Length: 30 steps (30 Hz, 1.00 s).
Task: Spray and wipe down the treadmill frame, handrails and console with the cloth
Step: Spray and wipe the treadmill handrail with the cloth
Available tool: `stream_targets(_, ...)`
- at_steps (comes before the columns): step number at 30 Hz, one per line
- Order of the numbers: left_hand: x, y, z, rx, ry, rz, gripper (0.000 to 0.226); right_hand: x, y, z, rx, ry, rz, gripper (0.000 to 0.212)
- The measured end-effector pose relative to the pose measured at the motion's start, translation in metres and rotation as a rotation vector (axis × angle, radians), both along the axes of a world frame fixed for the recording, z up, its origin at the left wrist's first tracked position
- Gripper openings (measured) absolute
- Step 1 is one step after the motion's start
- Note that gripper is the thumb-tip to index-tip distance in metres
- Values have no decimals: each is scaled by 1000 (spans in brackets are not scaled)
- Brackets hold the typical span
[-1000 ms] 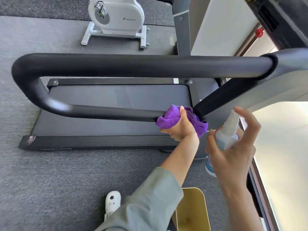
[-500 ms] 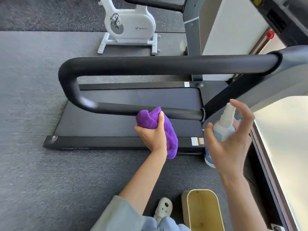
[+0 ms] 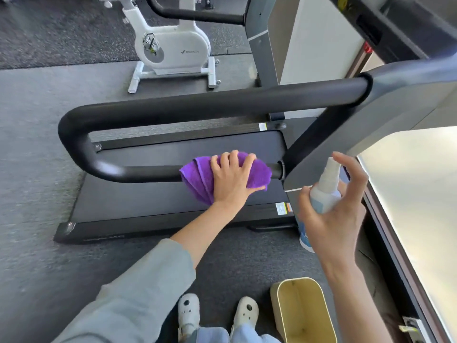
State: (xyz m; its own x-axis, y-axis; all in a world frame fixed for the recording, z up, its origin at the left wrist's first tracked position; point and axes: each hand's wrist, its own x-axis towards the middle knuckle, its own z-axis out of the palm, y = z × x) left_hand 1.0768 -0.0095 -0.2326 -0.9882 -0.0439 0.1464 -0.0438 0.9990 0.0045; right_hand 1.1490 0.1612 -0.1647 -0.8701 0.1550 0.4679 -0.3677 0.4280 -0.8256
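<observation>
A black U-shaped handrail (image 3: pixel 188 107) loops out from the grey treadmill frame (image 3: pixel 400 100) above the black deck (image 3: pixel 153 201). My left hand (image 3: pixel 232 179) wraps a purple cloth (image 3: pixel 197 177) over the near bar of the handrail, close to where the bar meets the frame. My right hand (image 3: pixel 333 219) holds a white spray bottle (image 3: pixel 324 191) upright just right of the cloth, with the index finger raised beside the nozzle. The bottle's lower part is hidden behind the palm.
A yellow bin (image 3: pixel 304 310) stands on the grey floor by my feet. A white exercise bike (image 3: pixel 170 50) stands beyond the treadmill. A bright pale surface (image 3: pixel 420 194) runs along the right edge.
My left hand slid the cloth left along the near bar, then back right, and now lies over the top of the bar. The camera pulled back. The right hand kept the bottle in place.
</observation>
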Motion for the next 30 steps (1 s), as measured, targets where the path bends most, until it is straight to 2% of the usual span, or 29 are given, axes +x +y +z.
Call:
stream_targets(1, -1, 2, -7, -70, -31, -32, 84, 1, 3, -2, -5, -19, -2, 64)
stream_targets(4, -15, 4, -9, -112, -47, -80, 88, 1, 9, -6, -7, -49, -28, 64)
stream_targets(8, -50, 19, 6, -36, -201, -144, 103, 0, 9, -9, -9, -58, -34, 64)
stream_targets(11, -67, 34, 10, 106, -298, -216, 82, -1, 3, -11, -21, -67, -22, 64)
stream_targets(14, -65, 32, 5, 66, -216, -248, 52, -2, -3, -13, -5, -65, -12, 66)
stream_targets(16, -56, 31, 3, 14, -142, -225, 44, -3, -6, -14, 7, -78, -17, 68)
stream_targets(19, -44, 24, 4, -41, -105, -258, 46, -4, -11, -12, -10, -80, 1, 67)
stream_targets(22, -30, -17, 7, -49, -75, -301, 48, -5, -16, -10, -10, -81, 21, 66)
stream_targets(26, -9, -76, 12, -7, -57, -204, 44, -9, -19, -10, -17, -82, 7, 64)
stream_targets(30, -10, -51, 6, -104, -92, -132, 48, -10, -18, -12, -21, -71, -20, 64)
